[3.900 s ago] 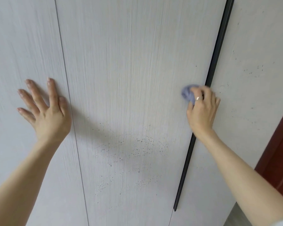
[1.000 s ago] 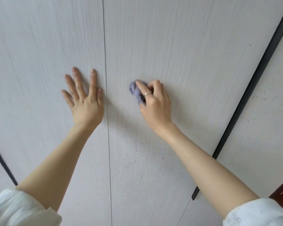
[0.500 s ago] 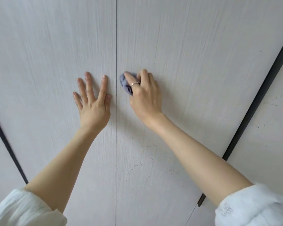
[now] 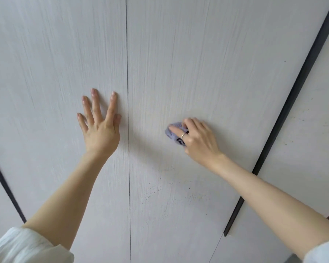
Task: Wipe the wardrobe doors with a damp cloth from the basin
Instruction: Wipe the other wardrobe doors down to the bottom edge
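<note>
The right hand (image 4: 198, 137) presses a bunched lilac cloth (image 4: 174, 134) against the right wardrobe door (image 4: 207, 63), fingers curled round it, a ring on one finger. The left hand (image 4: 100, 128) lies flat on the left wardrobe door (image 4: 55, 63), fingers spread, holding nothing, just beside the thin vertical seam (image 4: 128, 168) between the panels. A scatter of dark specks (image 4: 154, 190) sits on the right door at about seven o'clock from the cloth, below it and slightly toward the seam. The right hand is the nearer one, so the next stroke likely sweeps downward; the black strip (image 4: 285, 114) bounds the panel at three o'clock.
</note>
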The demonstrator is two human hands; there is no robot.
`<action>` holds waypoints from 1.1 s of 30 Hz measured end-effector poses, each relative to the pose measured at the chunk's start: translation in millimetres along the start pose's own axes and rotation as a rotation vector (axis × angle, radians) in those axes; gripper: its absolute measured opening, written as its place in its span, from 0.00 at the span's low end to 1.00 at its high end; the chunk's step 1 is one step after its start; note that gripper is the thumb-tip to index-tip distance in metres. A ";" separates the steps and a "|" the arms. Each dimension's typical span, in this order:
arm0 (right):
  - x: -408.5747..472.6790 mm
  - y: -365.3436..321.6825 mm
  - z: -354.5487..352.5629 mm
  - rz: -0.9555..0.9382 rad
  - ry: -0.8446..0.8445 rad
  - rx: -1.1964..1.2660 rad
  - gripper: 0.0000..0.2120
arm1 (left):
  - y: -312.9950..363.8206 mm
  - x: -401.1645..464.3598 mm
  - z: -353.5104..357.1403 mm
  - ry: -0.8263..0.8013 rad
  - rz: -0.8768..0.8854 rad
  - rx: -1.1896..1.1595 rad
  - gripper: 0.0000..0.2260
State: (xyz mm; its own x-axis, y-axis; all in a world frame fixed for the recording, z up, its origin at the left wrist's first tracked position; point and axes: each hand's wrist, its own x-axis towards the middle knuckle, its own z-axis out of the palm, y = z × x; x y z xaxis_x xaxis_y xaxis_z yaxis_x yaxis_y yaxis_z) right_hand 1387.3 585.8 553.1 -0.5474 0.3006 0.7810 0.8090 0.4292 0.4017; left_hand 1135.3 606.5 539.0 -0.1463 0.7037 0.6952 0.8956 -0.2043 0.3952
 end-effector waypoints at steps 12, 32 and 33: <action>42.2 154.1 -125.9 0.648 0.317 -0.215 0.18 | 15.0 -3.9 4.4 0.024 -0.103 -0.092 0.24; -129.3 17.6 -6.9 0.569 -0.098 0.102 0.19 | 9.9 -14.7 23.3 0.008 -0.113 -0.090 0.24; -115.7 23.2 -11.9 0.569 -0.078 0.117 0.18 | 8.6 -14.6 23.0 0.010 -0.111 -0.090 0.24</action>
State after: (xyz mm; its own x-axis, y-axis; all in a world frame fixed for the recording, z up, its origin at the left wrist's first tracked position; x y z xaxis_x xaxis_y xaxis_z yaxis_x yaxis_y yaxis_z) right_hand 1472.0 550.9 477.7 -0.0516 0.5714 0.8191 0.9536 0.2717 -0.1295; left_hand 1154.9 610.1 518.4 -0.2467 0.7188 0.6499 0.8325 -0.1861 0.5218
